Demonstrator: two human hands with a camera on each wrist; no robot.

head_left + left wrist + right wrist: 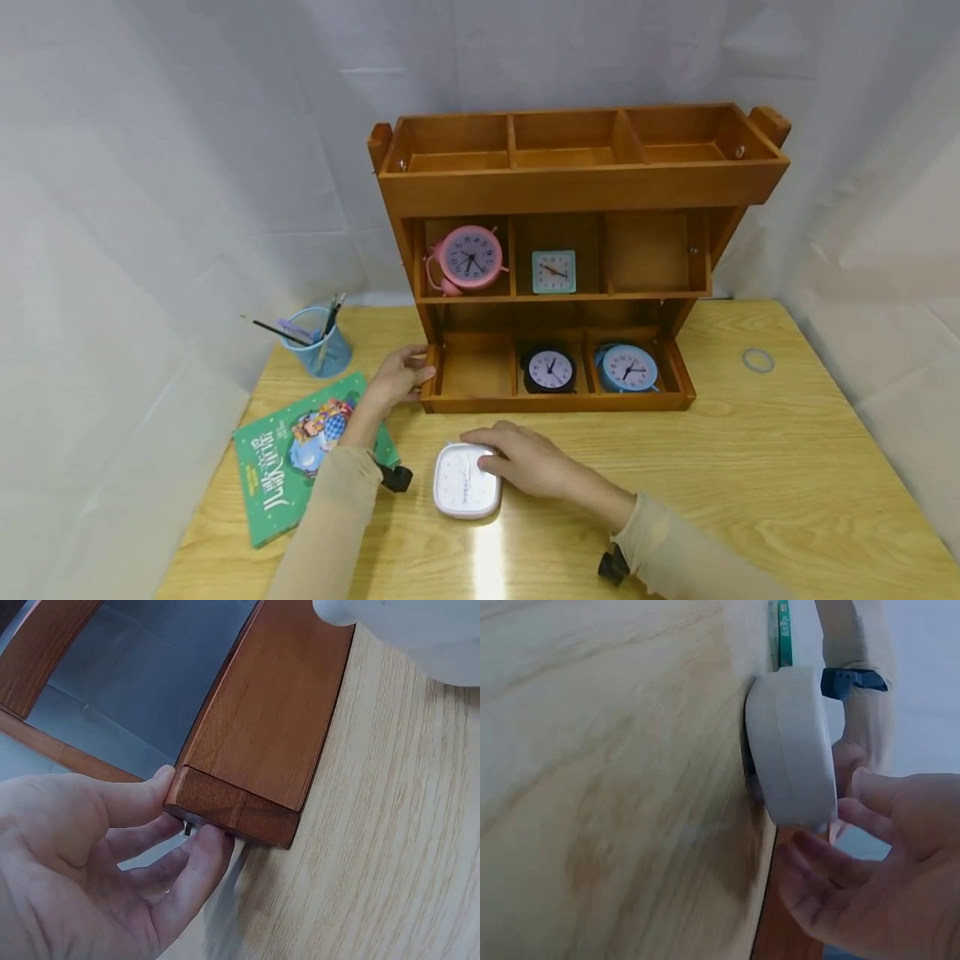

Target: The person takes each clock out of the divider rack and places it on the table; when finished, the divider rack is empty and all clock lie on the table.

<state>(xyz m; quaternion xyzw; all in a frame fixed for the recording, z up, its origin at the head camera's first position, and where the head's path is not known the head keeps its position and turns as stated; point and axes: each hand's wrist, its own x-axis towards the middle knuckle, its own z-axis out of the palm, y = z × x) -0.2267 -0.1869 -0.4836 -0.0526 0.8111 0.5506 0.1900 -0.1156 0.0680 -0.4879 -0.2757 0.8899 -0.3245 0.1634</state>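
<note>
A three-tier wooden shelf (pixel 585 192) stands on the table. My left hand (pixel 397 377) grips the left end of its lowest tier; in the left wrist view, the thumb presses one side of the wooden corner (pixel 232 806) and the fingers curl against another. Face up in front of the shelf lies a white rounded-square alarm clock (pixel 467 492). My right hand (pixel 528 460) is at the clock's upper right, thumb over its face in the head view. From the right wrist, the thumb stands off the clock (pixel 791 746), while the loosely bent fingers are right at its edge.
The middle tier holds a pink clock (pixel 471 258) and a small mint square clock (pixel 553 272). Below sit a black clock (pixel 550 370) and a blue clock (pixel 628 368). Leftward are a pen cup (pixel 326 354) and a green book (pixel 273 492); a ring (pixel 758 361) lies right.
</note>
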